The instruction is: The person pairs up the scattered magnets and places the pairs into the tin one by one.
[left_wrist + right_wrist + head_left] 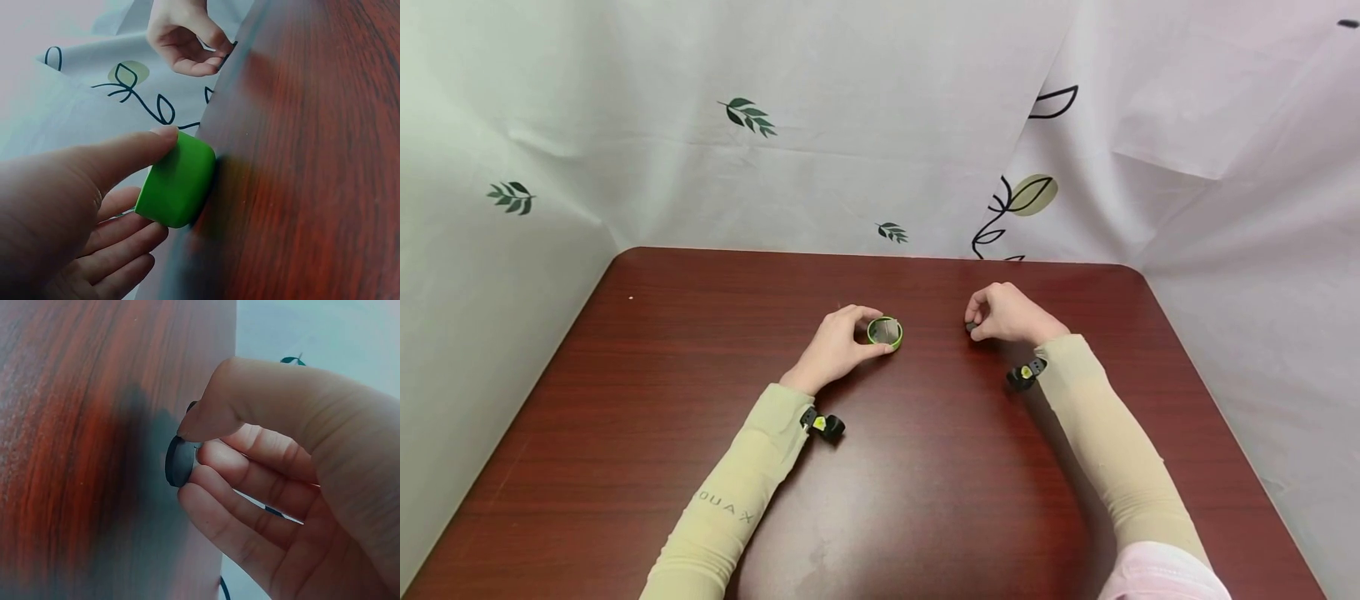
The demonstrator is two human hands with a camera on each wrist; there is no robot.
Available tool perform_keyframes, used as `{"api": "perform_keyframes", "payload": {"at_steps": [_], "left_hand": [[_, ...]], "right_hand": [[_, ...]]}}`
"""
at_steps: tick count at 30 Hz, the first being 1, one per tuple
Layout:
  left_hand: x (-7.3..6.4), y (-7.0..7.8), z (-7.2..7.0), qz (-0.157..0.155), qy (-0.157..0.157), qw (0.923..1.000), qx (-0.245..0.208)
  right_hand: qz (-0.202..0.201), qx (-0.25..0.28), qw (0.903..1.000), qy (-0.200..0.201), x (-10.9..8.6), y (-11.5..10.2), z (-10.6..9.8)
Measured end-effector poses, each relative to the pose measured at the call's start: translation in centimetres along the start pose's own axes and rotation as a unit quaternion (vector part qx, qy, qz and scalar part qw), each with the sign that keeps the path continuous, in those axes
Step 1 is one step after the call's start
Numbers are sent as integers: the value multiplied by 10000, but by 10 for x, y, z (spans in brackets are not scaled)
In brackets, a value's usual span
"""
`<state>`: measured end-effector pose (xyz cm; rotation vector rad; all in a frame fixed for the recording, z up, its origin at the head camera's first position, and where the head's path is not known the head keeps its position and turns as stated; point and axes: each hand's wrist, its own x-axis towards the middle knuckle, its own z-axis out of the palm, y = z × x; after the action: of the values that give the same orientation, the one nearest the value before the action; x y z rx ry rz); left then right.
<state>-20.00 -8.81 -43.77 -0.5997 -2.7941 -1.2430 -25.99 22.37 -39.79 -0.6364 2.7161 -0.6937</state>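
Observation:
My left hand (837,343) grips a small round green container (178,181) at the middle of the table, thumb on the near side and fingers on the far side. Its open top faces up in the head view, and a greyish inside (886,331) shows within the green rim. To the right, my right hand (1011,315) pinches a small dark grey disc (181,464) between thumb and fingertips. The disc is held on edge close over the table in the right wrist view, partly covered by the thumb. A gap separates the two hands.
Both hands work over a dark red wood-grain table (925,467) with rounded far corners. White curtains (820,183) printed with leaves hang behind it and along both sides. A tiny white speck (630,297) lies at the far left. Small black cameras (831,428) are strapped to the wrists.

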Motion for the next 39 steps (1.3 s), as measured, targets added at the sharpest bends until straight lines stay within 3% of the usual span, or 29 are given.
{"api": "perform_keyframes", "payload": {"at_steps": [18,31,39], "left_hand": [[-1,3,-1,-175,-7,9998,-83],[1,8,-2,-553,-80,9984,-45],[0,10,-4,-547,-57,9984,-163]], "right_hand": [[-168,158,9995,232,-3,-10,-3],[-434,453,9974,369,-4,-21,-3],[-532,551,9958,495,-5,-27,-4]]}}
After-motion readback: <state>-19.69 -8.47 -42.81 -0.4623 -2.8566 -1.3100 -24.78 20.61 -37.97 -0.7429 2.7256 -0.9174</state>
